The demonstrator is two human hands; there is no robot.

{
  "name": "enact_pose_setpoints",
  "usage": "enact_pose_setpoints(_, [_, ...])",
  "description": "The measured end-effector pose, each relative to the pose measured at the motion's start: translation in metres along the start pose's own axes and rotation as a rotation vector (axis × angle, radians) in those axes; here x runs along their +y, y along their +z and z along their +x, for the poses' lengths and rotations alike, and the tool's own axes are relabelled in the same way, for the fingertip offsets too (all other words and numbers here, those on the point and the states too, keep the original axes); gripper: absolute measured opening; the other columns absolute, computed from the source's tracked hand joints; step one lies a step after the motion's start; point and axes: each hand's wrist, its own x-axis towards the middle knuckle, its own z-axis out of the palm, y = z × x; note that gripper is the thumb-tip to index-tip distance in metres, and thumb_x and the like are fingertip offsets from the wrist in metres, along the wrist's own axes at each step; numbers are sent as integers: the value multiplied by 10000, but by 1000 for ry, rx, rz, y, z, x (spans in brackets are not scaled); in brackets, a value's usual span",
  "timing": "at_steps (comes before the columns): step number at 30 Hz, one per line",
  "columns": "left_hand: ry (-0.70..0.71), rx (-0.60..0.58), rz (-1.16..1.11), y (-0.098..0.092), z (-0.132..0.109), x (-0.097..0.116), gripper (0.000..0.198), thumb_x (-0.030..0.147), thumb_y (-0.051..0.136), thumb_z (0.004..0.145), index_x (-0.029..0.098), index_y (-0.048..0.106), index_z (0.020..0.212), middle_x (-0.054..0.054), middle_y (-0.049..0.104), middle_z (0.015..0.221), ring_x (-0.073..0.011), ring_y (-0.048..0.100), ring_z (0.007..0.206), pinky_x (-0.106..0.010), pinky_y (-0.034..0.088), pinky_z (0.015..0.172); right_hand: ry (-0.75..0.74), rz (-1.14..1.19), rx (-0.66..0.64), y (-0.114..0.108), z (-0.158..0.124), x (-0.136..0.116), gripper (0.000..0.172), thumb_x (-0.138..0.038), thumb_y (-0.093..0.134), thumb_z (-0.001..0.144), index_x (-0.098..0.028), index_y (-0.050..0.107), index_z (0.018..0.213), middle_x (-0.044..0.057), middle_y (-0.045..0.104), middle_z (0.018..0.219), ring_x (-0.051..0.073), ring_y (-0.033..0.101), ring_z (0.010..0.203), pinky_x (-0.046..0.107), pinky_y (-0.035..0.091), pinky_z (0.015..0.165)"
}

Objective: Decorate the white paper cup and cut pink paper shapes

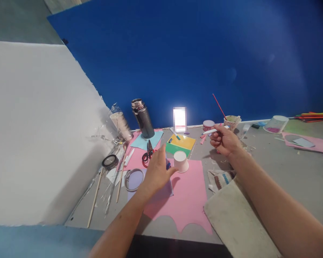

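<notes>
Two bare hands at a craft worktop [258, 157], seen in mid-work. The right hand [227, 141] is raised well clear of the surface, its fingers pinched around a white marker [214, 131], held nearly level, with blue showing at both ends; whether the pointed end is uncapped cannot be told from here. The left hand [157, 170] holds nothing visible: its fingers are extended, the thumb spread toward a white cup [181, 164]. The cup stands inverted, narrow end up, on a pink sheet [191, 193] with a scalloped near edge; contact between thumb and cup cannot be confirmed.

The step in hand appears to be one of readying, with the pen in grip and the cup at the left thumb. A marking stroke on the cup would call for the left hand to steady its wall and for the marker to come down and leftward; being light, the cup would probably slide if pressed unsupported.

Lettering: no brand or label can be read on the marker, the cup or the dark flask [144, 122] at the rear. A bright rectangle [180, 120] near the blue wall [191, 64] is pixelated, its contents illegible.
</notes>
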Motion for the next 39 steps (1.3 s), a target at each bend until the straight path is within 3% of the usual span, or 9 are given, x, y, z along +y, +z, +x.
enact_pose_setpoints(3, [-129, 4, -384, 28, 4, 5, 903, 277, 881, 681, 271, 449, 1475, -172, 491, 1529, -358, 499, 1387, -521, 346, 1171, 3, -24, 4, -2, 2, 4, 394, -325, 883, 685, -208, 512, 741, -106, 464, 493, 26, 294, 397, 126, 255, 350])
enact_pose_setpoints(7, [-251, -1, -559, 51, 19, 0, 751, 190, 873, 627, 193, 539, 1299, -144, 667, 1264, -315, 635, 1185, -490, 448, 1079, -11, -71, -33, 2, 0, 13, 431, -366, 924, 643, -198, 539, 742, -95, 483, 507, 29, 309, 415, 125, 255, 355])
enact_pose_setpoints(10, [-296, 19, -816, 40, 35, -1, 526, 279, 862, 668, 173, 613, 1119, -114, 716, 1115, -295, 682, 1078, -455, 527, 989, -46, -98, -75, 8, -5, 17, 425, -400, 936, 639, -187, 597, 782, -88, 491, 525, 33, 309, 429, 137, 252, 363])
enact_pose_setpoints(13, [-342, -93, -1231, 18, 49, 2, 493, 399, 779, 790, 182, 621, 1204, -102, 733, 1093, -301, 728, 1029, -480, 583, 920, -101, -121, -116, 17, -14, 19, 432, -433, 938, 638, -184, 622, 795, -77, 499, 554, 42, 339, 451, 162, 275, 385])
enact_pose_setpoints(16, [-411, -180, -1422, 9, 52, 0, 481, 464, 702, 871, 177, 607, 1245, -88, 737, 1015, -289, 760, 945, -458, 614, 845, -153, -158, -142, 28, -27, 25, 433, -480, 929, 661, -186, 645, 805, -58, 537, 571, 54, 381, 468, 183, 295, 408])
enact_pose_setpoints(20, [-476, -239, -1474, 22, 46, -10, 483, 530, 649, 918, 146, 636, 1211, -78, 720, 875, -247, 749, 792, -373, 602, 728, -247, -291, -171, 43, -44, 28, 388, -520, 869, 752, -194, 674, 832, -14, 624, 613, 70, 410, 468, 219, 311, 425])
enact_pose_setpoints(26, [-480, -229, -1519, 30, 46, -14, 426, 477, 636, 940, 138, 660, 1196, -95, 737, 920, -261, 747, 792, -366, 592, 689, -346, -501, -203, 60, -65, 25, 283, -467, 784, 863, -198, 695, 846, 9, 643, 642, 86, 403, 492, 242, 287, 447])
enact_pose_setpoints(31, [-450, -213, -1533, 31, 44, -13, 467, 494, 602, 956, 122, 657, 1232, -136, 746, 1018, -266, 742, 861, -400, 611, 757, -477, -625, -96, 52, -85, 47, 253, -469, 713, 917, -220, 706, 875, 25, 674, 675, 144, 533, 567, 271, 408, 516])
enact_pose_setpoints(39, [-452, -235, -1506, 37, 38, -10, 475, 520, 579, 977, 110, 678, 1196, -117, 734, 950, -234, 713, 772, -367, 606, 670, -676, -873, -156, 46, -97, 46, 119, -342, 718, 881, -235, 749, 840, 30, 736, 740, 170, 650, 605, 298, 511, 576])
